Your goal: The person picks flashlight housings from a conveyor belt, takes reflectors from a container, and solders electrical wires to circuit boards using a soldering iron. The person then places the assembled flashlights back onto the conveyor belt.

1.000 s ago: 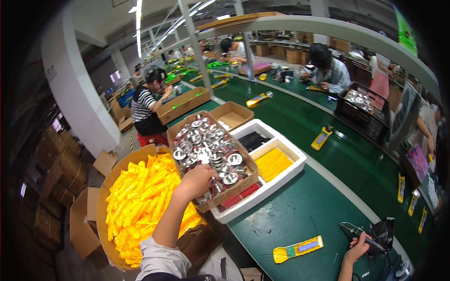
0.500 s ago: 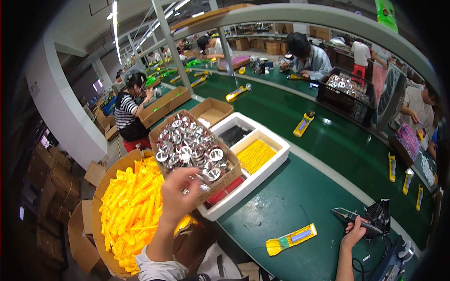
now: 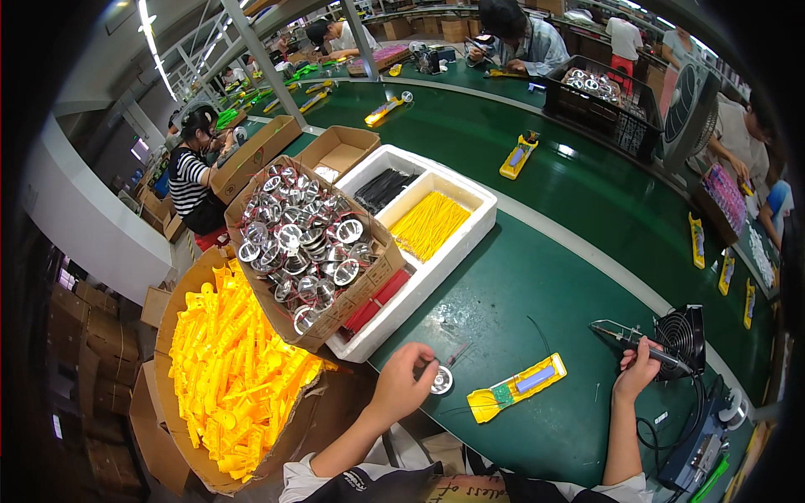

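Observation:
My left hand (image 3: pixel 402 384) is closed in a pinch on the edge of a small silver lamp reflector (image 3: pixel 442 381), held over the near edge of the green bench. Thin leads stick out beside the reflector. In my right hand (image 3: pixel 639 374) is a soldering iron (image 3: pixel 619 337), its metal tip pointing left, next to a round black fan (image 3: pixel 681 342). Between my hands lies an open yellow torch housing (image 3: pixel 481 406). A green circuit board (image 3: pixel 502 394) and a blue-violet battery (image 3: pixel 535 380) sit inside it, with thin dark wires trailing out.
A carton of reflectors (image 3: pixel 369 293) leans on a white foam box (image 3: pixel 480 220) of black, yellow and red wires. Left stands a large carton (image 3: pixel 164 352) of yellow housings. A blue soldering station (image 3: pixel 694 453) is at the right. Beyond runs a green conveyor (image 3: pixel 579 201); co-workers sit along it.
My left hand has come from the carton of reflectors down to the bench beside the yellow housing, bringing one reflector. The view has tilted downward. My right hand still holds the soldering iron.

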A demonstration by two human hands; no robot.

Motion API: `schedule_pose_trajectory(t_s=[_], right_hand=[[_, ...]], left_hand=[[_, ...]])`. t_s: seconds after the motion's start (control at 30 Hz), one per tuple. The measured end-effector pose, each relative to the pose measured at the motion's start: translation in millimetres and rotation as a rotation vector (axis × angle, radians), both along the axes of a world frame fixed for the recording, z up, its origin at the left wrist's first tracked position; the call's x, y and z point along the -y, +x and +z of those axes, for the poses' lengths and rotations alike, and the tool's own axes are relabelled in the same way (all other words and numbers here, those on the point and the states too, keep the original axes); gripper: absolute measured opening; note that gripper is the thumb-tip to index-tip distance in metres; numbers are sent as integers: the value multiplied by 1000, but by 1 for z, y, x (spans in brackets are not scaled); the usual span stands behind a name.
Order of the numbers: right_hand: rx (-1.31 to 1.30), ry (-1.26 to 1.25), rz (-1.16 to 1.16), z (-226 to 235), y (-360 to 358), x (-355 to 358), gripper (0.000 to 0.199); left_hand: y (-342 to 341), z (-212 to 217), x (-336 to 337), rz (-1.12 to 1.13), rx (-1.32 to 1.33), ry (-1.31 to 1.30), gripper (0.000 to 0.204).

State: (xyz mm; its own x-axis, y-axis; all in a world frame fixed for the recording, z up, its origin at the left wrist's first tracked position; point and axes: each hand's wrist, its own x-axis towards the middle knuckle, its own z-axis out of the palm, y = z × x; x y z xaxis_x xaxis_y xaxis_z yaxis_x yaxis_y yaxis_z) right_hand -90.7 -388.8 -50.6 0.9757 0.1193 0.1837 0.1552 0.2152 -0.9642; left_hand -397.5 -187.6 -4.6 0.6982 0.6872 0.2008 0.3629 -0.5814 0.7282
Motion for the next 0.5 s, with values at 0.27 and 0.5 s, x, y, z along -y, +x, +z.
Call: schedule_pose_trajectory(t_s=[0.27,0.5], right_hand=[[0,18,-5,2,0,-3,15],[3,38,-1,5,-2,-4,14]], left_hand=[[29,7,0,-4,-98,-21,11],[27,-5,7,-40,-137,68,11]])
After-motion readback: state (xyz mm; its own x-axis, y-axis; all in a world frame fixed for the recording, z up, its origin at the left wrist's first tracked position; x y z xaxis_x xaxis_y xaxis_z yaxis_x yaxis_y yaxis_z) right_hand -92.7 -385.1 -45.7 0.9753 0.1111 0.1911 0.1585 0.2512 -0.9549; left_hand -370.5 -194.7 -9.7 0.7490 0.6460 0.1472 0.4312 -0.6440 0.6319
